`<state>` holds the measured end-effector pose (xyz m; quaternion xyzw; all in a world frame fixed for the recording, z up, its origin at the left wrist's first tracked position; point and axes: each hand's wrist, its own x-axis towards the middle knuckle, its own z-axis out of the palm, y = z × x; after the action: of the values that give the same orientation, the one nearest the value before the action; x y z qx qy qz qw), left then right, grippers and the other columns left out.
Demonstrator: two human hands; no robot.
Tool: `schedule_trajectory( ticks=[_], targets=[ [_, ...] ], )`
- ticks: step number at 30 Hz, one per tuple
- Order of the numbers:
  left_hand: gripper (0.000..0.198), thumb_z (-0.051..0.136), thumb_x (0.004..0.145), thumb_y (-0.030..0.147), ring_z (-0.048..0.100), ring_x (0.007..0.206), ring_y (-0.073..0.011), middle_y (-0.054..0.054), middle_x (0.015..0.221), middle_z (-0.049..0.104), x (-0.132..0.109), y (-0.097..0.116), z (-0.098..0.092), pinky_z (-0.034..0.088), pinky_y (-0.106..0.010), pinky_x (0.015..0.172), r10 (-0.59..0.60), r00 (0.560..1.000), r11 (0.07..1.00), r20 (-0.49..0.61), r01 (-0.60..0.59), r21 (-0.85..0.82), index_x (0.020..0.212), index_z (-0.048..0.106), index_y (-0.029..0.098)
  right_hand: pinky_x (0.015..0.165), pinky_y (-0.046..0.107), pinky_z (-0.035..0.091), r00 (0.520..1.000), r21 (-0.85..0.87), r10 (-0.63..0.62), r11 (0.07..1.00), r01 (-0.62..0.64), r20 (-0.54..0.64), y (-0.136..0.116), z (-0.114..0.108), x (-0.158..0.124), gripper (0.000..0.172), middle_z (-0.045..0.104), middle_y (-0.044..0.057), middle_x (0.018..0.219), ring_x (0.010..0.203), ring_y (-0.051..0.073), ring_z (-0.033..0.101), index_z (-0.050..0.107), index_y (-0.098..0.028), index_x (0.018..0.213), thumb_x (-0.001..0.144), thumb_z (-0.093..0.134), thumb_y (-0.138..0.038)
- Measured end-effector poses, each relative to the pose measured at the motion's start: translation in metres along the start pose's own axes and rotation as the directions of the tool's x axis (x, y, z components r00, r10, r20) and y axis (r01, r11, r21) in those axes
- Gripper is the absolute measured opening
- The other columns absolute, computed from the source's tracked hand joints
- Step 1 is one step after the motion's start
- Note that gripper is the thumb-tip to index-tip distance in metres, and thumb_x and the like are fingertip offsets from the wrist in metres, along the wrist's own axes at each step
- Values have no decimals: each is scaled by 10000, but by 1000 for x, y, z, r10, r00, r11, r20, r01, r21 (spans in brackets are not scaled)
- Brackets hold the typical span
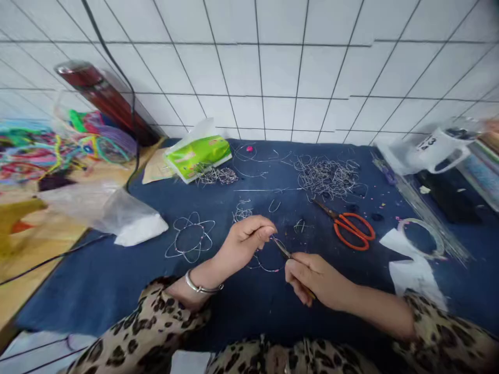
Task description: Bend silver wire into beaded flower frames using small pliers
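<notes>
My left hand (249, 236) is pinched at the fingertips on a thin wire ring (265, 268), part of which hangs below the fingers and carries small pink bits. My right hand (317, 278) is wrapped round a pair of pliers (281, 246). The plier tips meet the wire just beside my left fingertips; the exact contact is too small to make out. To the left, a flower-shaped wire piece (202, 228) lies flat on the dark blue cloth (128, 280). A bent U of wire (274, 209) lies beyond my hands.
Orange-handled scissors (338, 224) lie right of my hands, before a tangled wire pile (327, 176). Behind are a green tissue pack (202, 156) and white tiled wall. A white mug (436, 150), wire coil (438, 236) and straight wires stand right; a red flask (105, 98) leans left.
</notes>
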<state>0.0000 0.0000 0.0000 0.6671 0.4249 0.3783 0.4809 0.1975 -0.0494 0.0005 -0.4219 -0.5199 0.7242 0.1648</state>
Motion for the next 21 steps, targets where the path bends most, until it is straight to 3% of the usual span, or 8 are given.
schedule_trajectory(
  ticks=[4,11,17,21],
  targets=[
    [190,502,881,297,468,544,-74,14,641,504,-4,-2,1,377,-213,545,15,999,1000,-41,-15,-5,824,611,153,398,179,380,1000,-4,5,1000,-5,-8,-3,1,-1,328,459,-58,449,381,67,416,490,-169,739,894,388,-439],
    [155,523,869,280,447,527,-69,23,635,495,-5,-4,10,373,-207,530,-17,992,983,-123,-5,-181,806,594,158,404,185,370,998,51,-66,997,66,5,-3,3,-1,359,464,-53,465,383,66,425,482,-161,728,891,389,-467],
    [135,521,869,254,467,544,-75,20,627,510,-10,-2,16,384,-218,569,-9,983,974,-186,-34,-225,816,602,159,398,184,350,987,217,-103,973,74,123,3,6,2,391,494,-36,476,384,72,455,491,-151,735,899,369,-484],
    [134,522,868,258,494,567,-82,13,667,530,-11,0,20,406,-223,581,-38,977,960,-209,-23,-280,829,608,163,393,179,326,984,284,-125,955,84,128,8,9,5,393,502,-27,482,381,70,463,499,-144,733,907,364,-470]
  ],
)
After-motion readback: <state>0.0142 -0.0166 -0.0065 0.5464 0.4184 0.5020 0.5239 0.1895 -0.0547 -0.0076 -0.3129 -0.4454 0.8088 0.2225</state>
